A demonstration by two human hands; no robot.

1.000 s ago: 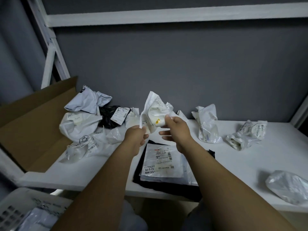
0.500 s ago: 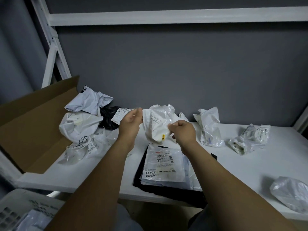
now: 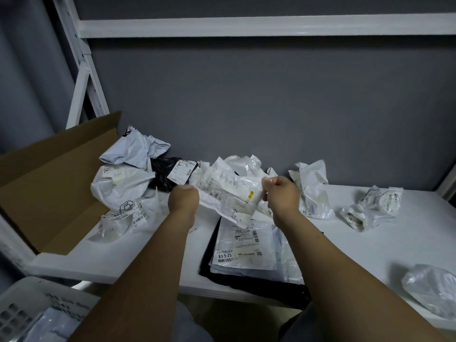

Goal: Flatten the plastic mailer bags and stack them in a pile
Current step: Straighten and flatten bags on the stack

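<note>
Head view: I saw left hand pinching left edge of crumpled white mailer, right hand gripping right edge; mailer spread in air between them, above flat pile on white table.

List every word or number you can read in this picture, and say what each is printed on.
"83-5-25": label on the flat white plastic mailer bag topping the pile.
Too blurred: print on the crumpled white plastic mailer bag held between left hand and right hand.
Too small: white barcode label on the crumpled black plastic bag.
</note>
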